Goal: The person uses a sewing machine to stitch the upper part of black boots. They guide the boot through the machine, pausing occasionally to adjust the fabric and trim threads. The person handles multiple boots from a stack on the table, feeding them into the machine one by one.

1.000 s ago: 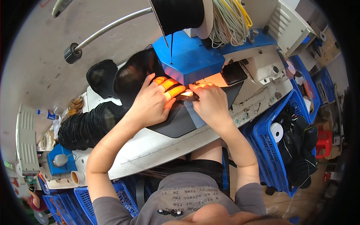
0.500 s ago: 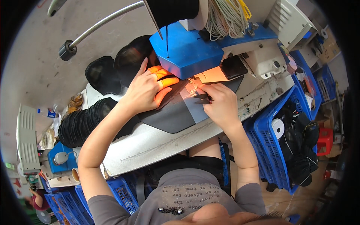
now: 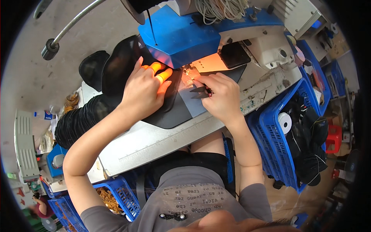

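My left hand (image 3: 142, 91), with orange finger covers on some fingers, lies with its fingers apart on dark sheet material at the left of the needle area. In my right hand (image 3: 223, 96) are small thread snips (image 3: 198, 92), dark blades pointing left, just in front of the lit presser foot (image 3: 189, 72). A black flat piece (image 3: 167, 119) spreads under both hands on the machine bed, with a greyish strip (image 3: 193, 105) running across it. Overhead stands the blue head of a sewing machine (image 3: 179, 40). The left fingertips are partly hidden at the material.
A row of stacked black pieces (image 3: 79, 121) stands at the left, near larger curved black pieces (image 3: 119, 67). A dark phone-like object (image 3: 234, 55) rests behind my right hand. Blue baskets (image 3: 270, 141) with black goods and a white spool (image 3: 285, 122) stand right.
The whole view has shifted, so the machine appears further up and left. Both hands keep nearly the same places by the needle. Brown pieces in a lower-left basket have come into sight.
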Demonstrator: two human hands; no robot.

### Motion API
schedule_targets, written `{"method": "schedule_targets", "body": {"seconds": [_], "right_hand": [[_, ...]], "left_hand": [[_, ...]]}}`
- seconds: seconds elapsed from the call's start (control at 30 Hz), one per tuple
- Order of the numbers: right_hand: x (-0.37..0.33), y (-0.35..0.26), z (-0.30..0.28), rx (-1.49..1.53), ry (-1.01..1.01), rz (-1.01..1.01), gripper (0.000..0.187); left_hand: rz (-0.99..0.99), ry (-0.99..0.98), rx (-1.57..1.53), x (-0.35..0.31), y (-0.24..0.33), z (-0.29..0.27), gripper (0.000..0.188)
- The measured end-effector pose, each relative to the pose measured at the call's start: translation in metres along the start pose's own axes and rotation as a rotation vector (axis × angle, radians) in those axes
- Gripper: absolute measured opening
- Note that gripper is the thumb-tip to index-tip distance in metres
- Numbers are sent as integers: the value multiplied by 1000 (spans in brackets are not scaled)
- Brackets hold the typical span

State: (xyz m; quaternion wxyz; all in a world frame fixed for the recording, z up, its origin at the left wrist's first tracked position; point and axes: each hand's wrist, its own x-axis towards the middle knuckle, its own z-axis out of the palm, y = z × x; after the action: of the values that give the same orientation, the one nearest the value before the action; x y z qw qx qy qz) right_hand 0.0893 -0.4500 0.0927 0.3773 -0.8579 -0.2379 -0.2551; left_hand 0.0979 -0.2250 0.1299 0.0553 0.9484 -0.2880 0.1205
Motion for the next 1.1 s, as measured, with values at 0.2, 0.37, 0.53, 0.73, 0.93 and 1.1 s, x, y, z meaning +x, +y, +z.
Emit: {"method": "schedule_targets", "body": {"seconds": [0.2,0.37,0.53,0.73,0.93,1.1], "right_hand": [[0,0,1,14,27,-20,23],[1,1,1,7,22,-67,24],[2,2,1,-8,26,-105,11],[0,2,0,-20,20,-94,17],[-1,3,-1,-13,4,-83,22],[1,3,-1,-23,25,-101,12]], "left_hand": [[-89,-29,-31,-3,33,-2,25],[-29,-122,-11,-11,33,-7,30],[92,-297,113,-3,28,-18,36],[111,-299,286,9,20,-31,43],[106,-127,282,10,1,-18,37],[47,-72,408,9,8,-12,34]]}}
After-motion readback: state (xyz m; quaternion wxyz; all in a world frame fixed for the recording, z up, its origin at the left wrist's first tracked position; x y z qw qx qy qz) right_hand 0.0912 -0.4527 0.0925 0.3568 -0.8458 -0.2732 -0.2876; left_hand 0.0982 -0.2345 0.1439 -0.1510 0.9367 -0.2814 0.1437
